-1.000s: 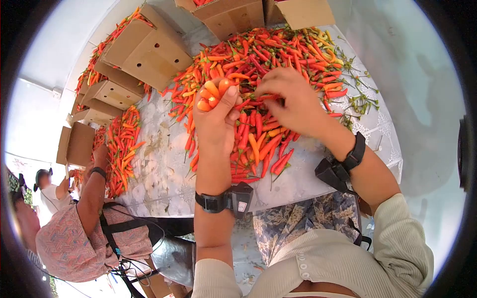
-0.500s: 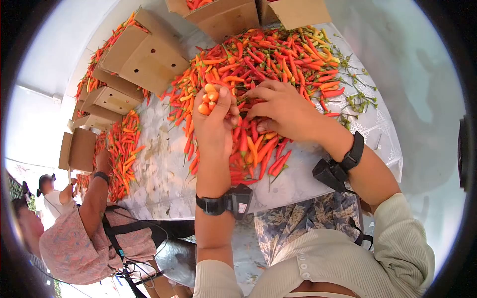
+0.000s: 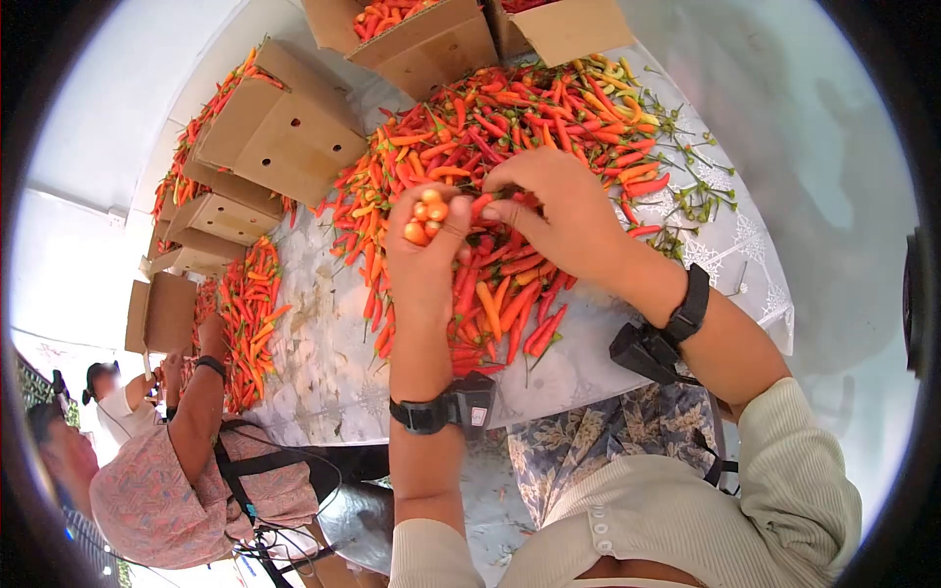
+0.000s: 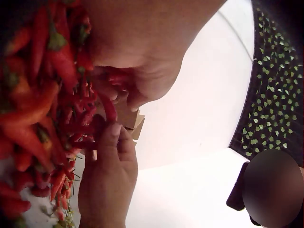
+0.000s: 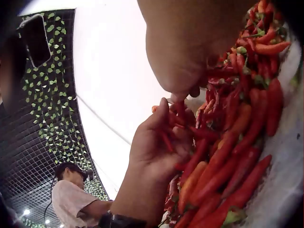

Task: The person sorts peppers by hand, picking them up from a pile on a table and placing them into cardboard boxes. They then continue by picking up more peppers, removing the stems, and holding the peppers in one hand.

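Observation:
Several orange and red chili peppers [image 3: 428,212] are bunched in my left hand [image 3: 421,265], their smooth rounded ends facing up. Beside that bunch, my right hand [image 3: 573,216] pinches a red chili [image 4: 110,111] between thumb and fingers, close to the left fingertips. The right wrist view shows the left palm [image 5: 159,147] turned up with peppers lying across it. Both hands are over a large heap of red and orange chilies [image 3: 510,294] on the table.
Cardboard boxes with chilies, one a large box [image 3: 284,127], line the table's far and left sides. Loose green stems [image 3: 696,196] lie on the patterned tablecloth [image 3: 750,260] at right. Another person [image 3: 186,470] works at a second chili pile [image 3: 250,314] on the left.
My right hand has gone down to the heap and come back beside the left hand, now with a red chili. The left hand keeps its bunch. The head view has shifted slightly.

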